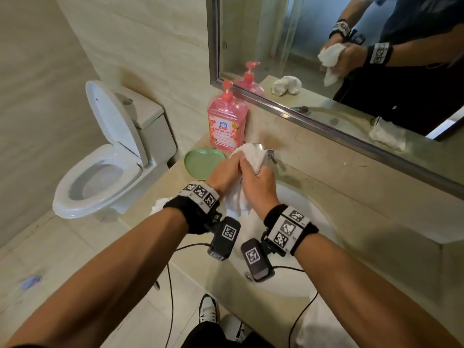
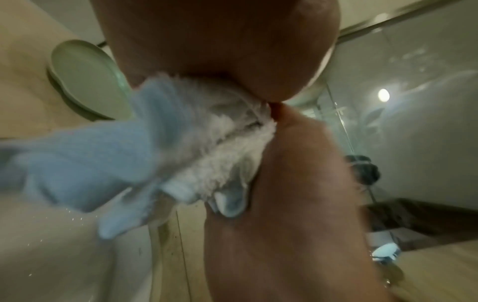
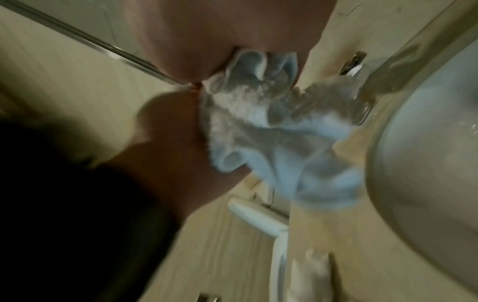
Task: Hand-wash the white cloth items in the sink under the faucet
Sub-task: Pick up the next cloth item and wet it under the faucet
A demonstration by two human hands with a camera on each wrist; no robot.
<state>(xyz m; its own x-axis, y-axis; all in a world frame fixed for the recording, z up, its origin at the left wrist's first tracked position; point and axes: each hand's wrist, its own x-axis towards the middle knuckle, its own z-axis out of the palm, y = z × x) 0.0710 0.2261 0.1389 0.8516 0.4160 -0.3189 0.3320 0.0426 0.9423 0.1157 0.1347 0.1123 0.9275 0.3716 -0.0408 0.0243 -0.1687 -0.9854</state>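
Beige counter [image 1: 351,222] — over its sink [image 1: 313,209], both hands, left [image 1: 226,169] and right [image 1: 258,184], clench one white cloth [image 1: 251,154].

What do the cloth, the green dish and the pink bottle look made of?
Cloth: white terry, judging by its fuzzy looped pile. Green dish: probably plastic, matte and evenly coloured. Pink bottle: clear, glossy plastic with pink liquid inside, it seems.

- I saw beige tiled walls [image 1: 150,38] and a pale tiled floor [image 1: 75,249].
- A white toilet [image 1: 105,156] stood left of the desk [image 1: 376,209], its lid raised.
- A metal-framed mirror [image 1: 313,33] hung on the wall above the desk.
- A pink pump bottle [image 1: 227,121] and a green dish [image 1: 200,163] sat near the desk's back left corner.
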